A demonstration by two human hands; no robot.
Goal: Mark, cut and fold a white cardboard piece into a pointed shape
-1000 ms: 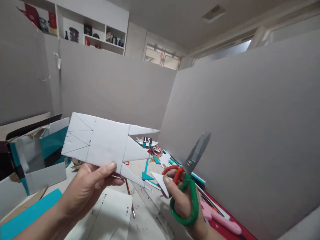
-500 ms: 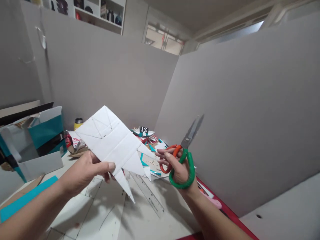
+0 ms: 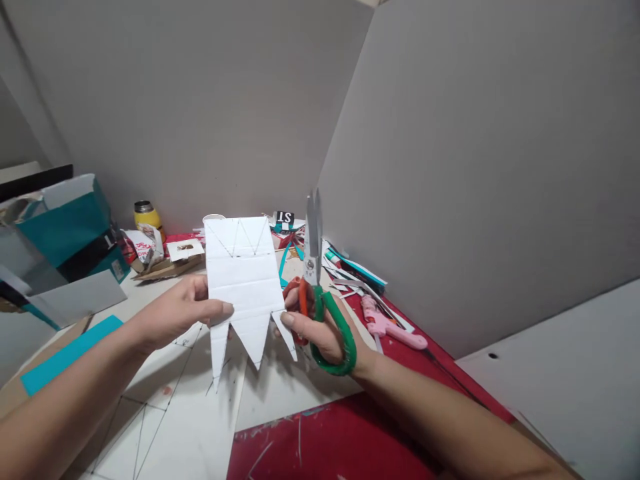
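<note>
A white cardboard piece [image 3: 245, 287] is held up over the table, its lower edge cut into long points and its upper part marked with pencilled triangles. My left hand [image 3: 193, 303] grips its left side, thumb on the front face. On the other side, my right hand [image 3: 320, 330] has its thumb at the card's lower right edge. Looped over that same hand are scissors [image 3: 313, 247] with green and orange handles, blades pointing up and nearly closed. The right fingers are partly hidden behind the handles and card.
Teal-and-white cardboard boxes [image 3: 65, 227] stand at the left, near a yellow jar [image 3: 147, 217]. A pink glue gun [image 3: 390, 327] lies at the right on the red surface [image 3: 295, 440]. Paper scraps [image 3: 350, 270] line the back. Pencil-marked white board [image 3: 190, 427] lies in front.
The white card has turned so its points hang down. My right hand has come left to the card's edge with the scissors now upright. The view has tilted downward.
</note>
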